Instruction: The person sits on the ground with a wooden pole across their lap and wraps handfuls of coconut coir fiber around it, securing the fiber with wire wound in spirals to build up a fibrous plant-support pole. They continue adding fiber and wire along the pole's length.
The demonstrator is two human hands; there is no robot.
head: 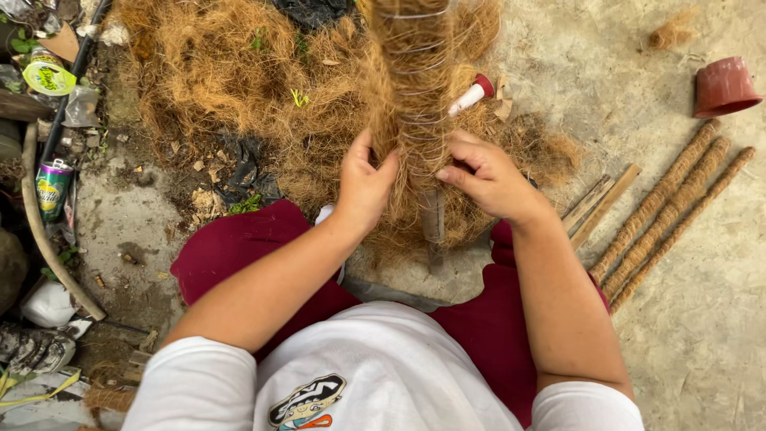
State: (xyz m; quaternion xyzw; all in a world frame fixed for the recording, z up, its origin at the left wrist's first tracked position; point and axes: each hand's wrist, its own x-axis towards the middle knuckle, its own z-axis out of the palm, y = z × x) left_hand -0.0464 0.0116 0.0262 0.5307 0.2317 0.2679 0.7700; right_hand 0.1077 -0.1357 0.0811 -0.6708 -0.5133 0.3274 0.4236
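A pole wrapped in brown coconut fibre stands upright in front of me, bound with turns of thin pale string. My left hand grips the fibre on the pole's left side, thumb up. On the right, my right hand presses against the wrap, its fingers curled toward the pole. The bare grey lower end of the pole shows below the fibre, between my knees in dark red trousers.
A big heap of loose coconut fibre lies on the ground behind the pole. Three finished fibre-wrapped sticks and flat wooden slats lie right. A terracotta pot, a white red-capped tube and drink cans are around.
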